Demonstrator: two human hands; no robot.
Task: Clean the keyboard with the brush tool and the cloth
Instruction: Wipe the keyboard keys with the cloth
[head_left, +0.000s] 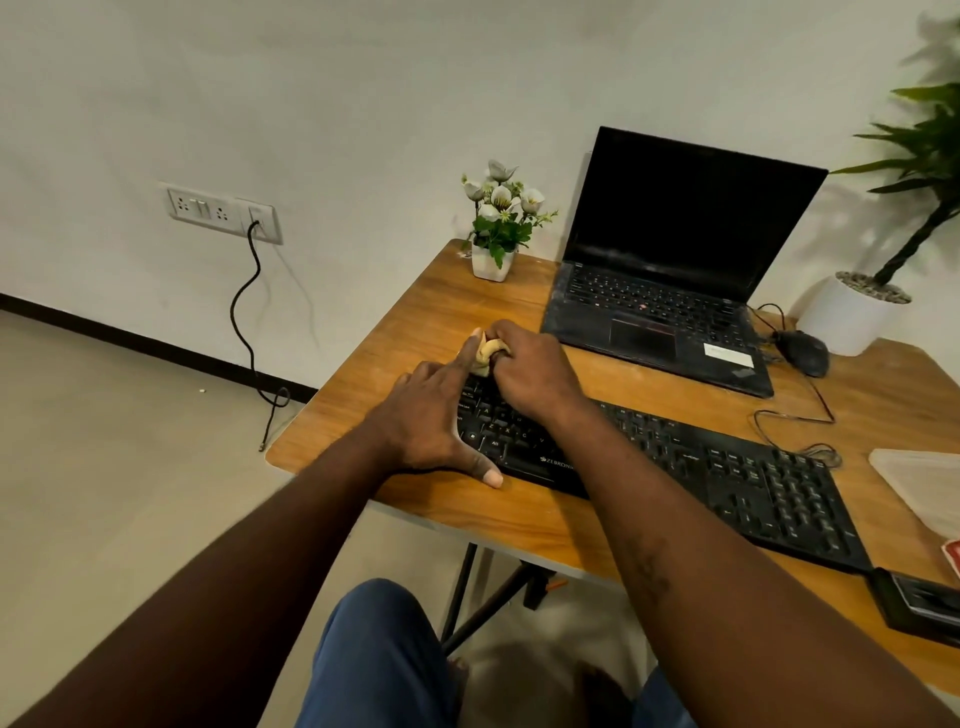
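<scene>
Plainly, from the head view, the right hand has its fingers curled round a bunched yellowish cloth and presses it on the far left corner of the black keyboard; only a small wad of the cloth shows past the knuckles. The left hand lies beside it with straight, spread fingers and holds nothing; its thumb rests at the keyboard's front edge, and its forefinger reaches along the left end toward the cloth, so it seems to steady the board.

The keyboard lies on the wooden table with its long axis running from the two hands away to the person's right, toward the lower right of the picture; both hands crowd its left end, and the number pad lies well apart from them. By my judgement the wipe has to travel rightward along that axis; the right hand, which holds the cloth, is the one placed to do it, while the left stays as the brace.

An open laptop stands behind the keyboard and a mouse beside the laptop; I cannot make out the brush tool anywhere.
</scene>
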